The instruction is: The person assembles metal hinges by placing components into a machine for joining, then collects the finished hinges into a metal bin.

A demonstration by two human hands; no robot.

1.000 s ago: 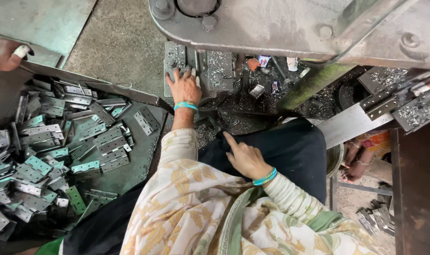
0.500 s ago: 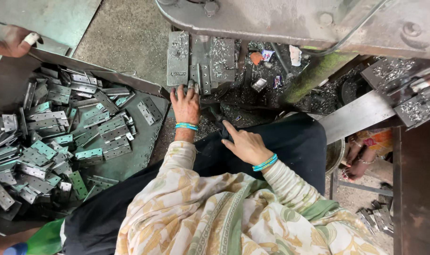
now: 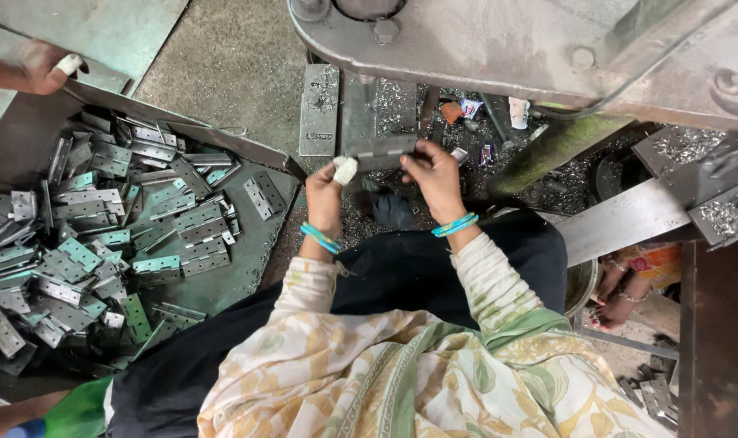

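The left hand [image 3: 330, 188] and right hand [image 3: 434, 172] are both pinching a flat grey steel hinge [image 3: 373, 130], seemingly opened flat, under the rough machine frame [image 3: 499, 40], beside dull piled hinges [image 3: 85, 235].

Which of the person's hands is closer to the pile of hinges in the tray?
Left. The left hand holds the raised hinge on the side nearer the pile of hinges; the right hand is farther away.

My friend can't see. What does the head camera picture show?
Two hands, left hand and right hand, hold up a grey metal hinge plate under a big grey machine. A pile of grey metal hinges lies in a tray on the left.
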